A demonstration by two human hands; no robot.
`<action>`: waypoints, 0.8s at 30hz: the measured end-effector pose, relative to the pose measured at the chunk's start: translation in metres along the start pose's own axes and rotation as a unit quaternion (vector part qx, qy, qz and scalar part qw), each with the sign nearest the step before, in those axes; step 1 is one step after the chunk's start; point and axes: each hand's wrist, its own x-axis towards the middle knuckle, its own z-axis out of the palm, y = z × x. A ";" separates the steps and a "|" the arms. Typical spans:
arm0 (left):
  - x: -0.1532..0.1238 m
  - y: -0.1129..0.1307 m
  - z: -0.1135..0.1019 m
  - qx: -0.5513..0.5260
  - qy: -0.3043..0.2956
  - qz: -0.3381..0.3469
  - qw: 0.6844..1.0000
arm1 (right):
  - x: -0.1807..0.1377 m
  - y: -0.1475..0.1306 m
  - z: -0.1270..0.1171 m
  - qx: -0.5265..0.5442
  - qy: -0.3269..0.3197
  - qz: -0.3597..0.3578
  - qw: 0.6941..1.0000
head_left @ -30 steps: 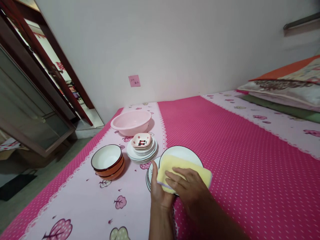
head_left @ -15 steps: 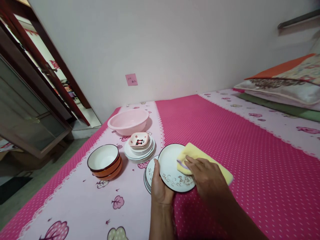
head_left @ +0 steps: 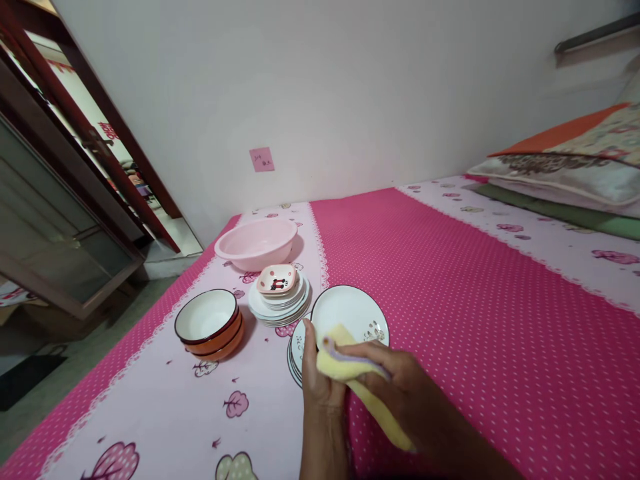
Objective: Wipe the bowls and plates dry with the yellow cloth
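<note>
My left hand (head_left: 320, 380) grips a white plate (head_left: 350, 310) with a dark rim and a brown floral pattern, its thumb at the near left edge. A yellow cloth (head_left: 333, 363) with a purple edge is pinched in my right hand (head_left: 395, 380) and pressed on the plate's near side, hiding part of the pattern. The cloth's loose end hangs below my right hand. Just left of the held plate, partly covered by it and my left hand, lies a stack of similar floral plates (head_left: 297, 343).
Orange bowls (head_left: 217, 343) with white insides are stacked on the left. Beside them, small square dishes (head_left: 278, 280) top a stack of white plates (head_left: 260, 310). A pink basin (head_left: 257, 243) stands behind, near the wall. Pillows (head_left: 565, 167) lie at the far right of the pink bedspread (head_left: 480, 320).
My right hand has moved the cloth from the plate's right side to its near left edge, beside my left thumb. The held plate has shifted slightly left.
</note>
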 end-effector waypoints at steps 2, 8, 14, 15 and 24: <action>0.001 -0.001 0.000 0.005 -0.019 0.009 1.000 | 0.005 -0.007 -0.017 0.069 0.062 0.108 0.990; 0.007 -0.004 -0.003 -0.011 -0.011 0.021 1.000 | 0.001 -0.011 -0.051 -0.046 0.292 0.127 0.947; 0.003 -0.015 0.000 -0.002 -0.048 -0.007 0.999 | 0.011 0.025 -0.031 -0.285 0.252 -0.159 0.911; 0.003 -0.018 0.001 -0.001 -0.052 -0.018 0.998 | 0.013 0.031 -0.026 -0.312 0.244 -0.178 0.901; 0.001 -0.031 0.006 -0.046 -0.052 -0.042 0.997 | 0.015 0.037 -0.001 -0.353 0.167 -0.236 0.890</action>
